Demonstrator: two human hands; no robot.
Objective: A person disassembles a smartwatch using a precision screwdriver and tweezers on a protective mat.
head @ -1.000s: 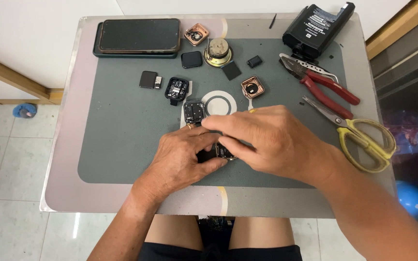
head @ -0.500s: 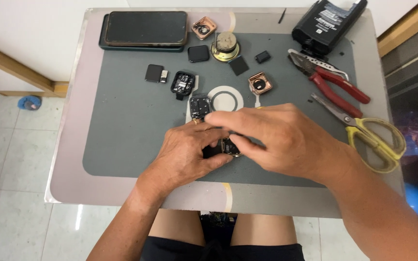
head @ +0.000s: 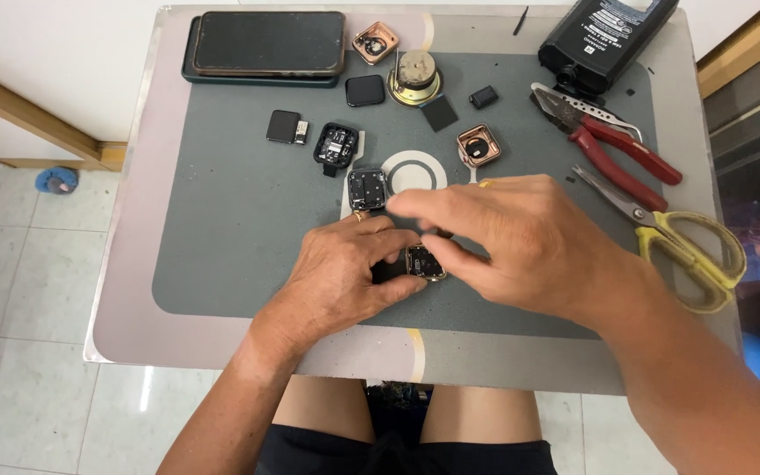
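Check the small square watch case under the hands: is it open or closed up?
Open. The watch case, pinned to the grey mat by the left hand, shows bare inner parts; the right hand hovers over it.

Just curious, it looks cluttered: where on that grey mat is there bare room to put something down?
The mat's left side is bare, below the black square part and left of the left hand. It is crowded along the top and at right by the red pliers and yellow scissors.

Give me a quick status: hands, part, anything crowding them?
Left hand and right hand pinch small watch case. Open watch module sits just behind fingers.
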